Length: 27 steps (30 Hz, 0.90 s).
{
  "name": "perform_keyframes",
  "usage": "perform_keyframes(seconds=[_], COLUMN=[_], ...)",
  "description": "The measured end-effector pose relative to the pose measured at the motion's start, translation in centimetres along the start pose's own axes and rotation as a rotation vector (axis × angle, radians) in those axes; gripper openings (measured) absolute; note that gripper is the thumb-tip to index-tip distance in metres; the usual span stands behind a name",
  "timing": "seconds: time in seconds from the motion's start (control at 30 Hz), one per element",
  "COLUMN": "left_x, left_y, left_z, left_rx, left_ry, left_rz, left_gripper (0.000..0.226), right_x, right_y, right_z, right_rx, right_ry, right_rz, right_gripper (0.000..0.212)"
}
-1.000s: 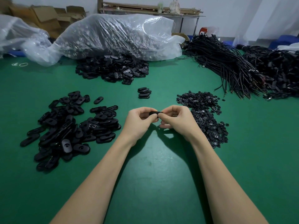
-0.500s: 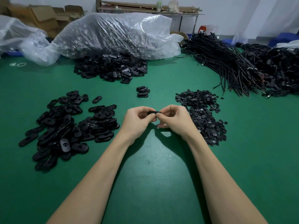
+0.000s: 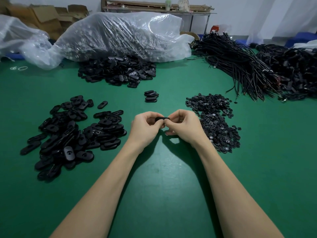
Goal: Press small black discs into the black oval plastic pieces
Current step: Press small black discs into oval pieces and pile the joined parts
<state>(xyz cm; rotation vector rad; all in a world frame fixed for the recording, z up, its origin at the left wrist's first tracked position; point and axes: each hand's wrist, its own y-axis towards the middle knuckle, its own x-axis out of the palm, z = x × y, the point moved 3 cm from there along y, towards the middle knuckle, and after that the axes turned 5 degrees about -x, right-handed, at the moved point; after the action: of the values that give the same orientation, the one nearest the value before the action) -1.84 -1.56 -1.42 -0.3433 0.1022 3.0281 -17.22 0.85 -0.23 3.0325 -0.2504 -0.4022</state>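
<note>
Hardly a shift since half a second back: both hands stay locked together on 1 oval piece above the green table point(image 3: 157, 194).

The left hand point(image 3: 145, 128) and right hand point(image 3: 184, 127) meet at centre, fingers curled, each pinching an end of the oval piece point(image 3: 162, 118); whether a disc sits in it, I cannot tell. At 3 o'clock of the hands, the disc pile point(image 3: 216, 121) lies just beside the right hand. At 9 o'clock, a heap of ovals point(image 3: 72, 134). At 12 o'clock, a small stack of ovals point(image 3: 151, 96), and beyond it a second heap point(image 3: 118, 72) spilling from a plastic bag point(image 3: 120, 36). At 2 o'clock, cable bundles point(image 3: 240, 66).
</note>
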Motion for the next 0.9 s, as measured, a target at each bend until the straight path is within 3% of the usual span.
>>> perform_keyframes(seconds=[0.1, 0.27, 0.43, 0.57, 0.73, 0.9], left_x=[-0.1, -0.7, -1.5, -1.2, -2.1, -2.4], left_y=[-0.2, 0.1, 2.0, 3.4, 7.4, 11.2], left_z=[0.2, 1.4, 1.8, 2.1, 2.0, 1.4], left_rx=[0.045, 0.242, 0.200, 0.268, 0.300, 0.136], left_ry=[0.000, 0.250, 0.331, 0.396, 0.411, 0.552], left_rz=[-0.021, 0.025, -0.091, -0.112, 0.138, 0.292], left_gripper=[0.018, 0.021, 0.019, 0.018, 0.021, 0.021], right_x=[-0.1, -0.4, -0.3, 0.0, 0.5, 1.5], right_y=[0.0, 0.4, 0.9, 1.4, 1.5, 1.2], right_z=[-0.2, -0.7, 0.0, 0.2, -0.1, -0.2], right_rx=[-0.005, 0.005, -0.044, -0.003, -0.089, -0.080], right_ry=[0.070, 0.107, -0.056, 0.007, -0.360, -0.584], right_rz=[0.018, 0.045, 0.162, 0.223, 0.315, 0.279], right_gripper=[0.009, 0.008, 0.003, 0.003, 0.010, 0.015])
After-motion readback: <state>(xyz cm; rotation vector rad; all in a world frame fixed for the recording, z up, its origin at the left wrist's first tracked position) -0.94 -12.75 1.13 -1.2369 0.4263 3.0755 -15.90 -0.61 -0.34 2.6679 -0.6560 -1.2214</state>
